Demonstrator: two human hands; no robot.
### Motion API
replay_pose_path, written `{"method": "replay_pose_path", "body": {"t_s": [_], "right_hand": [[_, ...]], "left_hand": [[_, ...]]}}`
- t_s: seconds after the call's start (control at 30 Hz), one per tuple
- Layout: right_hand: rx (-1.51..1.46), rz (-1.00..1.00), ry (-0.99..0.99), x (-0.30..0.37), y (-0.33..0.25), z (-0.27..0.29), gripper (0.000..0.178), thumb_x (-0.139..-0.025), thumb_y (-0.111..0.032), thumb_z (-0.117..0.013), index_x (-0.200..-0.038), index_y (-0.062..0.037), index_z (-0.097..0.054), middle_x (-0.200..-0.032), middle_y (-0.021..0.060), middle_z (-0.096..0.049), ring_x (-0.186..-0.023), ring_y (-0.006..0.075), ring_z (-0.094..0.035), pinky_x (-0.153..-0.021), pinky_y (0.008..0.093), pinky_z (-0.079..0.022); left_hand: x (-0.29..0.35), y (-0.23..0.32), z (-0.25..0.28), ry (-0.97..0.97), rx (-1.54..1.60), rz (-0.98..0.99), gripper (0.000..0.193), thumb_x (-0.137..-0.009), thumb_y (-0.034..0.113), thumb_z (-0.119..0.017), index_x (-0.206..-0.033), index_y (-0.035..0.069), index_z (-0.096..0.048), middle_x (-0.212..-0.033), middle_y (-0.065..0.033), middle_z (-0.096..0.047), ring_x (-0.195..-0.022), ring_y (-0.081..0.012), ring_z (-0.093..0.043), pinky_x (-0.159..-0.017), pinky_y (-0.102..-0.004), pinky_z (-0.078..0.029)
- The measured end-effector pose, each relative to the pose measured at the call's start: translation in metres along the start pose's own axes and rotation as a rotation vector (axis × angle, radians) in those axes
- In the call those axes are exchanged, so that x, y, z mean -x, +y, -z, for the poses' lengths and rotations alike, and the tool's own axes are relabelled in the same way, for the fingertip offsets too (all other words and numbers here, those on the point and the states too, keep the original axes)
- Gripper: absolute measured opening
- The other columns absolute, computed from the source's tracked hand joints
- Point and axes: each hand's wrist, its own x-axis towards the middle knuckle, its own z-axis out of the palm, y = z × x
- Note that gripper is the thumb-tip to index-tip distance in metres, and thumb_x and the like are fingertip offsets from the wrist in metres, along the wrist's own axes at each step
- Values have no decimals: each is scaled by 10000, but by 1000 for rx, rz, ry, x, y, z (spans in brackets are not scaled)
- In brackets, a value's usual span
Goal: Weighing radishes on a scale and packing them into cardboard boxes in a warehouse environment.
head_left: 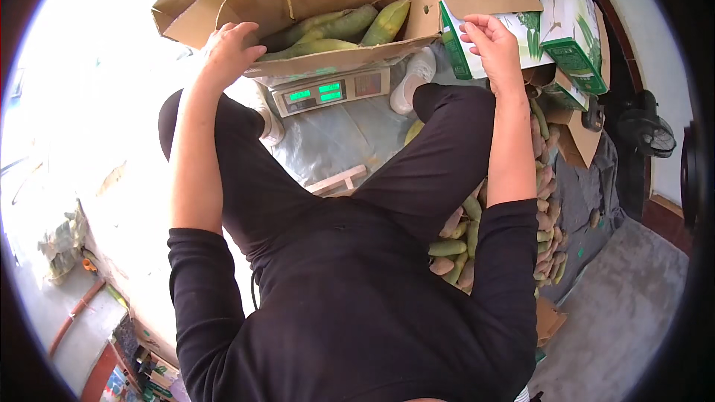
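An open cardboard box with yellow rope handles stands ahead of me, on or just above a digital scale with lit green displays. Several long green radishes lie inside it. At the box's left end, my left hand rests over the wall, its thumb and fingers spread apart. The box hides some of the contact. To the right, my right hand hovers over a white-and-green carton flap, fingers loosely bent and apart, with nothing visible in them.
White-and-green cartons are stacked at the far right. Green and pinkish radishes lie heaped beside my right leg. A black fan stands by the right wall. Between my legs is a small wooden stool. Another cardboard box sits far left.
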Motion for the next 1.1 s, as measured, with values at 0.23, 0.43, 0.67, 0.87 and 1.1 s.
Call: {"method": "replay_pose_path", "body": {"t_s": [0.23, 0.43, 0.67, 0.87, 1.1], "right_hand": [[23, -11, -1, 1, 0, 2, 236, -880, -207, -602, -1058, -52, -613, -947, 38, -661, -842, 95, -606, -709, 227, -437], [-116, 13, 14, 3, -1, 8, 221, -881, -200, -606, -1045, -52, -616, -956, 45, -661, -850, 105, -613, -710, 232, -451], [-327, 71, 106, 4, -4, 23, 213, -873, -191, -616, -1041, -60, -614, -958, 37, -655, -867, 126, -621, -722, 243, -469], [-72, 38, 133, 20, 11, 67, 252, -878, -223, -602, -1061, -50, -605, -964, 36, -659, -848, 105, -610, -710, 232, -444], [-106, -423, 262, 83, 143, 99, 241, -867, -230, -601, -1055, -80, -604, -938, 1, -635, -812, 102, -597, -691, 259, -452]], "left_hand": [[0, -2, -1, 32, 12, -25, 457, -792, 205, -661, -1222, 100, -547, -1141, -129, -556, -1048, -270, -516, -904, -370, -423], [-1, 3, -1, 31, 48, -3, 438, -774, 239, -670, -1178, 102, -574, -1132, -129, -568, -1101, -317, -497, -938, -396, -407], [-3, -4, -2, 54, 80, -96, 415, -777, 204, -668, -1163, 82, -577, -1116, -146, -568, -1083, -323, -508, -926, -392, -408], [-6, -15, -3, 14, 133, -121, 413, -794, 154, -642, -1193, 80, -565, -1154, -134, -558, -1029, -285, -519, -875, -368, -426], [-14, -6, -3, -39, 63, -77, 428, -816, 169, -625, -1230, 102, -540, -1198, -119, -537, -1001, -265, -512, -866, -367, -424]]}}
